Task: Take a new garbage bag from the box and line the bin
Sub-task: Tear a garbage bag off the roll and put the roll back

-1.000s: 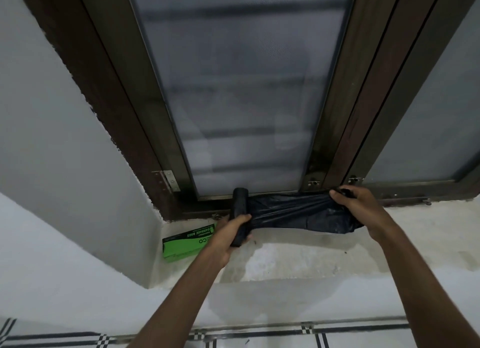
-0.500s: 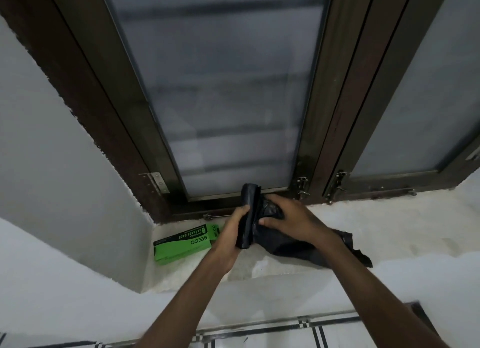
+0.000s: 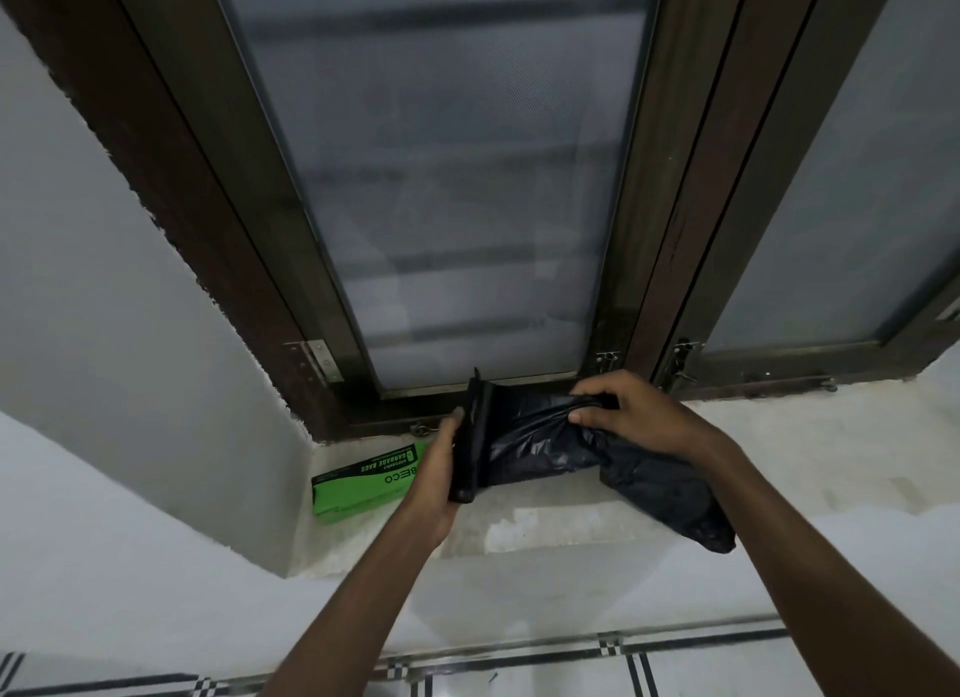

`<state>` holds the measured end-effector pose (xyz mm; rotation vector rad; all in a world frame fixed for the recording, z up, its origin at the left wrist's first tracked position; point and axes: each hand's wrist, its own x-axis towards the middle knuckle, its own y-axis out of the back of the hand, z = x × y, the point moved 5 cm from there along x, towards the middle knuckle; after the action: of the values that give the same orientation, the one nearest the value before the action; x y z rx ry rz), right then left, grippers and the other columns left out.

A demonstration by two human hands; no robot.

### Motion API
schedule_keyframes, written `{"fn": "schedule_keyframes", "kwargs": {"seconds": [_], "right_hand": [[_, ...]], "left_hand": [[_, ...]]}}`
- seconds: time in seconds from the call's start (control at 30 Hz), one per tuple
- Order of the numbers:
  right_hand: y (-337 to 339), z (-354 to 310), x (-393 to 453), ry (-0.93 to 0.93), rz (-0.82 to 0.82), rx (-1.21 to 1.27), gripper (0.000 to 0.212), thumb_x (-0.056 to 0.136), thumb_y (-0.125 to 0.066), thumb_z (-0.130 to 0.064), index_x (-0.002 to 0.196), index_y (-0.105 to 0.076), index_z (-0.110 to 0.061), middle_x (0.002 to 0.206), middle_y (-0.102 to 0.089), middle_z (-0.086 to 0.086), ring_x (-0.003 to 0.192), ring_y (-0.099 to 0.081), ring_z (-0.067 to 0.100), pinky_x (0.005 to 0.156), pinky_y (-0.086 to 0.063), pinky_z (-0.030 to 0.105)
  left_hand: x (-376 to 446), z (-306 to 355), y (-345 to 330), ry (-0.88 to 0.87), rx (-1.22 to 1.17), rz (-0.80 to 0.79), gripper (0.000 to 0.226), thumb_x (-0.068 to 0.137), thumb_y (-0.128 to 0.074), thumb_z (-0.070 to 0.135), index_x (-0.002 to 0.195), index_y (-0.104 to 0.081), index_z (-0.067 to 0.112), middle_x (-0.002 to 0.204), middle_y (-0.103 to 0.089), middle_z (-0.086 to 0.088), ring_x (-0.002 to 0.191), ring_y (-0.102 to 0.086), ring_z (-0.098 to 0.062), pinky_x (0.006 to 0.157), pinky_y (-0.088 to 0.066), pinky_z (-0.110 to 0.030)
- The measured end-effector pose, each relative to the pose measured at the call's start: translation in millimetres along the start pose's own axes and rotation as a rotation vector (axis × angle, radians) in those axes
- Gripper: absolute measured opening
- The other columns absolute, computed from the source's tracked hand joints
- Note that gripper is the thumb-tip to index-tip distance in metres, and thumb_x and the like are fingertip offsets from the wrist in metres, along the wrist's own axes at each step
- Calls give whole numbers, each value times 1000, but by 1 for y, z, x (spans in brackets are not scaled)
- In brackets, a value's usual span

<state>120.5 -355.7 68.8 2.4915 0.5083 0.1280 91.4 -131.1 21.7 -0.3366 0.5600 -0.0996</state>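
Observation:
My left hand grips a black roll of garbage bags, held upright over the window ledge. From the roll a crumpled black bag stretches to the right; my right hand pinches it near the roll, and its loose end droops under my right wrist onto the ledge. The green garbage bag box lies flat on the ledge just left of my left hand. No bin is in view.
The pale concrete ledge runs along a dark-framed frosted window. A white wall closes the ledge on the left. Tiled wall with dark lines lies below.
My right hand pulled the bag out to the right, came back to the roll, and now grips the bag a little right of it. The pulled-out length hangs slack.

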Motion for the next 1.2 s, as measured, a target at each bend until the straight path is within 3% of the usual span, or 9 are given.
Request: {"fn": "schedule_keyframes", "kwargs": {"seconds": [0.17, 0.3, 0.47, 0.57, 0.7, 0.9, 0.97, 1.1, 1.2], "right_hand": [[15, -5, 0, 23, 21, 16, 10, 93, -67, -11, 96, -74, -7, 93, -75, 1, 92, -70, 9, 79, -52, 21], [26, 2, -2, 10, 27, -8, 9, 92, -67, -11, 94, -75, -9, 89, -75, -2, 89, -70, 9, 77, -53, 22], [41, 10, -10, -12, 57, -14, 11, 92, -66, -9, 88, -74, -15, 83, -74, -6, 83, -70, 5, 71, -50, 17], [44, 16, -11, -17, 80, -51, 8, 92, -66, -9, 88, -73, -12, 83, -74, -1, 83, -70, 8, 70, -51, 18], [53, 21, -12, -22, 118, -107, 15, 91, -67, -6, 81, -71, -16, 78, -70, 0, 75, -66, 5, 65, -46, 18], [70, 35, -21, -69, 207, -155, 22, 90, -68, -3, 77, -69, -21, 74, -70, -5, 75, -65, 8, 66, -44, 22], [76, 31, -24, -51, 238, -166, 28, 90, -68, -2, 77, -68, -27, 75, -69, -10, 74, -64, 2, 67, -44, 16], [92, 15, -22, 15, 358, -290, 19, 84, -65, 1, 87, -76, -13, 87, -67, 3, 82, -62, 17, 79, -47, 35], [86, -4, -21, 121, 448, -429, 24, 79, -56, -9, 89, -76, -15, 89, -65, 0, 85, -56, 18, 81, -43, 32]], "left_hand": [[-2, 1, -3, -33, 132, 16, 34, 86, -69, 39, 112, -67, 18, 86, -77, 5, 75, -73, -10, 57, -54, -26], [-1, 0, -2, 14, 16, 6, 28, 93, -60, 35, 113, -68, 17, 96, -77, -2, 82, -72, -15, 60, -53, -26], [-1, 0, 6, 43, -56, 35, 33, 95, -50, 44, 104, -67, 17, 83, -72, -4, 75, -64, -18, 62, -49, -30], [0, 2, 7, 24, 34, 18, 38, 89, -59, 52, 109, -68, 20, 92, -72, -1, 77, -66, -16, 58, -52, -29], [7, -1, 14, -43, 144, 136, 43, 82, -76, 25, 116, -62, 3, 82, -71, -4, 66, -65, -17, 54, -51, -28], [13, -1, 31, -42, -118, 222, 16, 92, -64, 16, 103, -57, 7, 67, -59, -5, 50, -52, -14, 44, -47, -22], [14, -1, 35, -55, -102, 235, 17, 93, -63, 16, 106, -57, 6, 67, -57, -4, 51, -50, -14, 43, -46, -23], [17, -7, 37, -34, -119, 222, 21, 96, -58, 23, 108, -57, 5, 68, -57, -6, 49, -50, -15, 42, -46, -23], [17, -12, 32, 4, -119, 215, 28, 100, -48, 32, 97, -58, 6, 71, -55, -7, 54, -50, -18, 41, -46, -24]]}}
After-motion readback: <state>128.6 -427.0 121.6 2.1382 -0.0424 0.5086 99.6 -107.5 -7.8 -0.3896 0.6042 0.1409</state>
